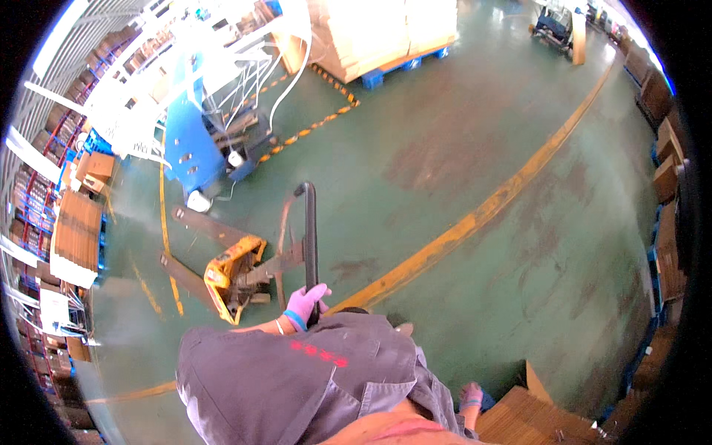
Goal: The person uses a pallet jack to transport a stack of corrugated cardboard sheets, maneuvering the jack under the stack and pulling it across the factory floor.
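My left hand (305,305), in a pinkish-purple glove with a blue cuff, is closed round the lower end of the black loop handle (311,222) of a pallet jack. The orange pallet jack (233,271) stands on the floor to the left, its two worn forks pointing away to the upper left with no load on them. Low on the right, my right hand (471,394) hangs beside a stack of flat brown cardboard (519,419). Its fingers are small and blurred, and I cannot tell whether they touch anything.
A blue machine (194,126) with white cables stands beyond the forks. Farther back, pale cardboard rests on a blue pallet (404,70). A yellow line (460,230) crosses the green floor. Cardboard stacks (76,233) and shelving line the left; more boxes (667,248) line the right.
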Demonstrator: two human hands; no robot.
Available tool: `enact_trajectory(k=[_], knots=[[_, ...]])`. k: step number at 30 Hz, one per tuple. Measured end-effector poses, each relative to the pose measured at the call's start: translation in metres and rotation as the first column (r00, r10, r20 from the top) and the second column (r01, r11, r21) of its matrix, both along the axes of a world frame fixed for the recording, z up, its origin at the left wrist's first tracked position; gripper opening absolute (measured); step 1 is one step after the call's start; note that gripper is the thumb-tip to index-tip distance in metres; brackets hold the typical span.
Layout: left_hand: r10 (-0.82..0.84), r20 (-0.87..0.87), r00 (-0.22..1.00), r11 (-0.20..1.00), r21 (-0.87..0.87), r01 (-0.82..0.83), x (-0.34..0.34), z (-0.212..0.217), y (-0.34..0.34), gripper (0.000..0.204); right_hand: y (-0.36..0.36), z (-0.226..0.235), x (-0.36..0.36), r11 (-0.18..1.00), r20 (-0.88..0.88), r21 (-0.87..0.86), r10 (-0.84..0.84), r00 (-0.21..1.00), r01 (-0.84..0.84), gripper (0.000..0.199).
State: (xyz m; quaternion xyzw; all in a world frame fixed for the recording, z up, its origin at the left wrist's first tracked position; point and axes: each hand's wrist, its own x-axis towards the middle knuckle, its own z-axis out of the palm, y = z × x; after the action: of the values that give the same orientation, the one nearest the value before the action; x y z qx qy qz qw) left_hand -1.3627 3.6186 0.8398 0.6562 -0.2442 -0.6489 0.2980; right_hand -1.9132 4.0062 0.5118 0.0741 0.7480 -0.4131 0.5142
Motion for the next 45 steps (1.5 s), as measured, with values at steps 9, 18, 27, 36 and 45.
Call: enact_trajectory(k=[9,18,27,36,45], knots=[[0.085,-0.162,0.983,0.994,-0.052,-0.094,-0.262,0.003,-0.122,0.042,-0.374,0.092,-0.23,0.923,-0.401,-0.287,0.127,0.907,-0.256,0.026],[0.245,-0.278,0.929,0.954,-0.104,-0.283,-0.489,0.005,-0.313,0.023,-0.499,0.152,-0.342,0.472,-0.413,0.356,0.854,0.318,-0.806,0.04],[0.229,-0.424,0.876,0.893,-0.266,-0.362,-0.694,-0.013,-0.505,0.024,-0.438,0.059,-0.53,0.995,-0.012,0.096,0.002,1.0,-0.001,0.023],[0.35,-0.326,0.878,0.848,-0.289,-0.445,-0.871,-0.021,-0.723,0.024,-0.706,0.058,-0.818,0.985,-0.042,-0.161,-0.072,0.997,0.064,0.008],[0.379,-0.392,0.839,0.785,-0.343,-0.515,-1.017,-0.015,-0.927,0.03,-1.187,0.204,-0.893,0.691,-0.301,-0.583,0.305,0.904,-0.427,0.036]])
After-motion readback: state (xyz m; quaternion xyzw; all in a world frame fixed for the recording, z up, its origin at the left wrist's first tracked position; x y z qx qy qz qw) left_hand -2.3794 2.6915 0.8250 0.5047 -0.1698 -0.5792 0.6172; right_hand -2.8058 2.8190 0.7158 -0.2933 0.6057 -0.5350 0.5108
